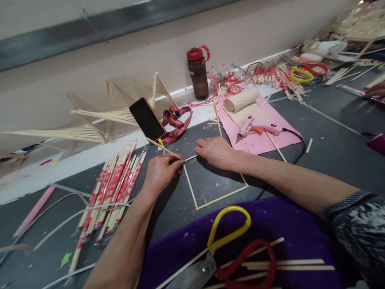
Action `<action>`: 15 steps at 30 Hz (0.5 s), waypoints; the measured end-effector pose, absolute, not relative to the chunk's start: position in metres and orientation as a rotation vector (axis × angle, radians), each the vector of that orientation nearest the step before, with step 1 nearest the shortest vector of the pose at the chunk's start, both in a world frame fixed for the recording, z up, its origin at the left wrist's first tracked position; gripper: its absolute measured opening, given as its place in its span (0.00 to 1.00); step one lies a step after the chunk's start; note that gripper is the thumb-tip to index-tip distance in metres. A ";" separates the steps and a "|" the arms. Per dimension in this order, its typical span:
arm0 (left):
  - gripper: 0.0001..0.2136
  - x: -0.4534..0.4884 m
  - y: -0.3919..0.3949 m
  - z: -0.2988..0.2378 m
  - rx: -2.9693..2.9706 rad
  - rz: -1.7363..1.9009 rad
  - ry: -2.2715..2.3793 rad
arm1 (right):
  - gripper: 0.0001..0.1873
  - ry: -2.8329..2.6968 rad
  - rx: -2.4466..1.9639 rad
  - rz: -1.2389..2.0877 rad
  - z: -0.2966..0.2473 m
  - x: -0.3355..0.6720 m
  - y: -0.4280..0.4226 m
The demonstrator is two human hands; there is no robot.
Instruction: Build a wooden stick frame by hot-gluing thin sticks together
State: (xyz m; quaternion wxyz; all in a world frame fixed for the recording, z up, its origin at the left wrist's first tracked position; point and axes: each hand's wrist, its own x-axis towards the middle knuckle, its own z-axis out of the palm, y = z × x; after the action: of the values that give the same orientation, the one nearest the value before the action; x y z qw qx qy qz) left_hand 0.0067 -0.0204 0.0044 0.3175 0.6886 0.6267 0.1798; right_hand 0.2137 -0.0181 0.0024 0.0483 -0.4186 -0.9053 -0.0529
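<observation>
From my remote seat I am seeing a straw-coloured stick square (221, 197) against a dark grey surface (337, 160). Beyond the square, a bottle (197, 76) is showing a red lid (195, 55) over brown, and a maroon strap (176, 135) is bearing pale marks. Right of the square, a pink glue gun (247, 126) with an orange trigger (258, 130) is matching a pink sheet (252, 147), and a sleeve (357, 233) is showing black-and-white mottling. Left of the square, wrapped sticks (110, 192) are showing red bands. In front of it, purple cloth (294, 224) is setting off scissors (207, 267) with yellow and red loops.
</observation>
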 end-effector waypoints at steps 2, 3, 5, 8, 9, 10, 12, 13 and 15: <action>0.12 0.008 -0.021 0.005 1.806 0.478 1.651 | 0.10 -2.768 -1.260 -0.171 0.003 0.214 -0.018; 0.12 0.008 -0.021 0.005 1.810 0.477 1.651 | 0.09 -2.773 -1.249 -0.177 0.003 0.214 -0.018; 0.12 0.010 -0.021 0.007 1.824 0.475 1.651 | 0.09 -2.782 -1.230 -0.183 0.003 0.214 -0.017; 0.11 0.012 -0.023 0.008 1.820 0.472 1.676 | 0.09 -2.788 -1.208 -0.187 0.003 0.212 -0.017; 0.11 0.013 -0.024 0.009 1.812 0.473 1.684 | 0.09 -2.786 -1.199 -0.187 0.003 0.212 -0.016; 0.11 0.014 -0.024 0.009 1.800 0.481 1.691 | 0.09 -2.783 -1.187 -0.186 0.002 0.211 -0.016; 0.11 0.015 -0.025 0.010 1.772 0.498 1.694 | 0.10 -2.776 -1.174 -0.180 0.002 0.209 -0.015; 0.10 0.016 -0.026 0.010 1.758 0.507 1.691 | 0.10 -2.774 -1.173 -0.173 0.002 0.208 -0.014; 0.10 0.017 -0.025 0.010 1.734 0.517 1.683 | 0.10 -2.777 -1.170 -0.161 0.002 0.207 -0.013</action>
State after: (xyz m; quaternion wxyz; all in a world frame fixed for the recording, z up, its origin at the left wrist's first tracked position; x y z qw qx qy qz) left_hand 0.0169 -0.0254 0.0100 0.3289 0.6627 0.6432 0.1975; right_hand 0.2069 -0.0135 0.0023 0.0620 -0.3869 -0.9185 -0.0534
